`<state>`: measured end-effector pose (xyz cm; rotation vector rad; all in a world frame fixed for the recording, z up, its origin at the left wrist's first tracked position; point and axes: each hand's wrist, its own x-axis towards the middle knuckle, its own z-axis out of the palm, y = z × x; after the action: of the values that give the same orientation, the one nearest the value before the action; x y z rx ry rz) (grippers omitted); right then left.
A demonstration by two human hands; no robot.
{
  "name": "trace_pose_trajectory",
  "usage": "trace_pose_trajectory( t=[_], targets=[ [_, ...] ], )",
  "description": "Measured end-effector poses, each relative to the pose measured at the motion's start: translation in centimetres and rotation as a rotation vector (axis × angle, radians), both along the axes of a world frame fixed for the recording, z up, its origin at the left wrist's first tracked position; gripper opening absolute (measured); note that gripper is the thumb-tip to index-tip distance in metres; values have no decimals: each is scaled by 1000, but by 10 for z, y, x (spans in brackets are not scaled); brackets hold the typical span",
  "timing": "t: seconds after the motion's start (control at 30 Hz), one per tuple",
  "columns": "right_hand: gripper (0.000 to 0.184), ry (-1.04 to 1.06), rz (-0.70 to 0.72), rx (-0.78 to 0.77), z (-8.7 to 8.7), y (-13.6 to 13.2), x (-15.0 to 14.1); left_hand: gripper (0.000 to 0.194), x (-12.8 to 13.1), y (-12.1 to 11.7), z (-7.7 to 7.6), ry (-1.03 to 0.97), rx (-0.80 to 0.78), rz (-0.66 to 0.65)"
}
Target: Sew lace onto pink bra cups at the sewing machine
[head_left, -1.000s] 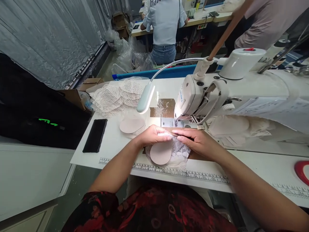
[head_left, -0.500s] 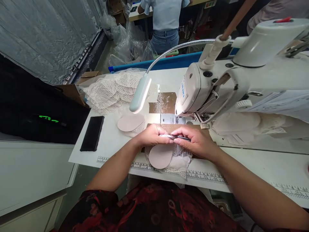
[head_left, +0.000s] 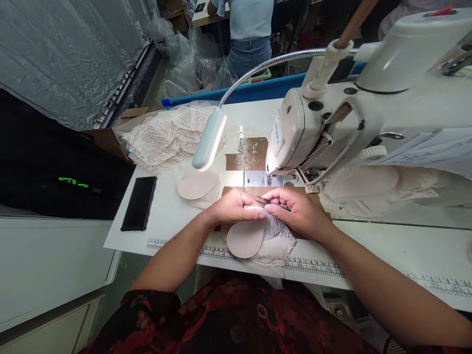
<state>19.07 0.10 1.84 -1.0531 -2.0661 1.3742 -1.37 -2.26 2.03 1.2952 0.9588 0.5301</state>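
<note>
My left hand [head_left: 234, 206] pinches the top edge of a beige oval pad [head_left: 245, 238] and a piece of white lace [head_left: 278, 236] that hang over the table's front edge. My right hand [head_left: 300, 211] is closed on small metal snips [head_left: 271, 202], whose tips point left at the fabric edge between both hands. Both hands sit just in front of the needle area [head_left: 275, 179] of a white sewing machine [head_left: 354, 118].
A gooseneck lamp [head_left: 208, 140] shines over a second beige pad [head_left: 197, 188]. A pile of lace pieces [head_left: 165, 137] lies at the back left, and a black phone [head_left: 139, 202] at the left. More pads and lace [head_left: 368, 189] lie under the machine arm. A person [head_left: 250, 29] stands behind.
The view has dipped and shifted slightly. My hands stay together on the fabric; the snips have tilted, their tips now raised toward the fabric edge.
</note>
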Motion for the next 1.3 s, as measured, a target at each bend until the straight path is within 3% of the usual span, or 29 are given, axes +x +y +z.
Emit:
trace_pose_trajectory(
  t=[0.1,0.23,0.43,0.63,0.87,1.07,1.3],
  targets=[
    [40,-42,26,-92,-1,0,-2,28,-4,3,-1,32,48,-51],
    [24,-114,75,-95,2,0,1,34,-19,5,4,96,63,-156],
    [21,-140,45,-86,3,0,5,38,-36,4,12,79,47,16],
    [20,-141,37,-86,6,0,3,49,-24,3,5,75,61,6],
    [27,-84,56,-43,3,2,4,29,-3,2,-6,35,7,50],
    [33,17,96,-19,-6,7,11,30,-1,-2,-7,-28,-118,129],
    [29,-45,132,-83,2,7,14,32,0,-2,-9,-29,-129,167]
  ],
)
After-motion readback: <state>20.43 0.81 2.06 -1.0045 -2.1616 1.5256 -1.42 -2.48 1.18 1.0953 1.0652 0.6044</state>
